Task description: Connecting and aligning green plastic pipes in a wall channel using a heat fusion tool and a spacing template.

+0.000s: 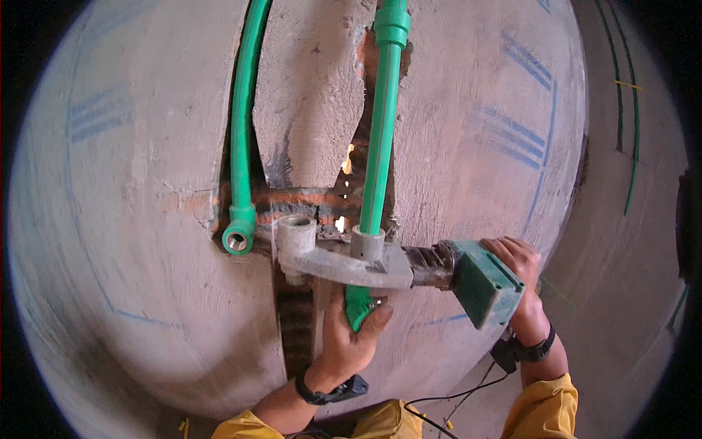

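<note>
My right hand (pixel 518 262) is wrapped round the green box-shaped body of a pipe welding iron (pixel 482 285). The iron's grey heating plate (pixel 351 272) lies level across the wall chase. From above, the lower end of a green plastic pipe (pixel 383 124) sits in a grey socket on the plate. Directly underneath, my left hand (pixel 348 338) grips a green pipe elbow (pixel 356 306) against the plate's underside; my fingers partly hide it. A second grey socket (pixel 297 233) stands at the plate's left end, with nothing in its top.
Left of the iron, another green pipe (pixel 241 124) runs down its groove to a threaded elbow (pixel 239 238). Rough plaster and broken brick (pixel 296 197) edge the chase. A black cable (pixel 468 391) hangs at the lower right. Blue lines mark the wall (pixel 468 183).
</note>
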Demonstrator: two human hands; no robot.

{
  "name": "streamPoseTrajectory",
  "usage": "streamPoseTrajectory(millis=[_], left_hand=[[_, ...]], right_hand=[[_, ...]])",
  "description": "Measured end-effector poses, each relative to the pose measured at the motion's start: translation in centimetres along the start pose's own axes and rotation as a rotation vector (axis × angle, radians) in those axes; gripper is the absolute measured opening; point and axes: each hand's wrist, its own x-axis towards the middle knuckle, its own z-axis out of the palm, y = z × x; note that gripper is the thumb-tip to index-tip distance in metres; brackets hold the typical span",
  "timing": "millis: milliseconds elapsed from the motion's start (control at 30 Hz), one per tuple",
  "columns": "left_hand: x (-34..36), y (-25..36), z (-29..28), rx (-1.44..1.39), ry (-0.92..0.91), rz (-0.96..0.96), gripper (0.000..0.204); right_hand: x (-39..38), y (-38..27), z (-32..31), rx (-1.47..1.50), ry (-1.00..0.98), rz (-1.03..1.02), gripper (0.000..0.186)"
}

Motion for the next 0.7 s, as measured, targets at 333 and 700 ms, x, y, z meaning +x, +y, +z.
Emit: streamPoseTrajectory(millis=[333, 700], left_hand=[[-3.5, 5.7, 2.8, -0.119, 0.192, -0.009, 0.065], [-4.4, -0.5, -0.3, 0.962, 0.093, 0.704, 0.082]], right_hand=[[-0.4, -1.6, -5.3, -0.071, 0.048, -0.094, 0.031], [-1.3, -2.6, -6.8, -0.126, -0.002, -0.009, 0.031]])
